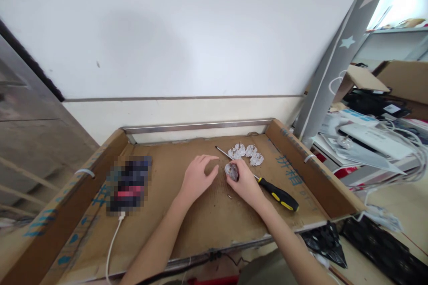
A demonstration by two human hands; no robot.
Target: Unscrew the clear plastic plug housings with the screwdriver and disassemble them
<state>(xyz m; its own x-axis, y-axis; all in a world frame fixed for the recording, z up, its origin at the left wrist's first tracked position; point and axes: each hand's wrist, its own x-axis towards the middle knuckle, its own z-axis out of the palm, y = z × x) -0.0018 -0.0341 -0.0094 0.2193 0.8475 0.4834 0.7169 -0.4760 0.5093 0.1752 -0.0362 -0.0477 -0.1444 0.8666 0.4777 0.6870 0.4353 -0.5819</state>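
Observation:
My right hand (246, 183) is closed around a small clear plastic plug part (230, 171), with darker bits showing inside it. Just to the left, my left hand (199, 174) hovers over the cardboard with thumb and fingers apart and nothing between them. Several similar clear plug parts (256, 159) with metal pins lie in a cluster beyond my right hand. A screwdriver (279, 194) with a black and yellow handle lies under my right hand, its shaft tip pointing to the far left. One tiny metal piece (229, 196) rests nearer to me.
Cardboard (160, 213) lines the work surface, with raised cardboard sides (310, 164). A blurred-out device (129, 185) with a white cable (112, 245) lies at left. Behind stands a white wall (200, 44). Black fans (377, 245) sit low at right, below a cluttered shelf.

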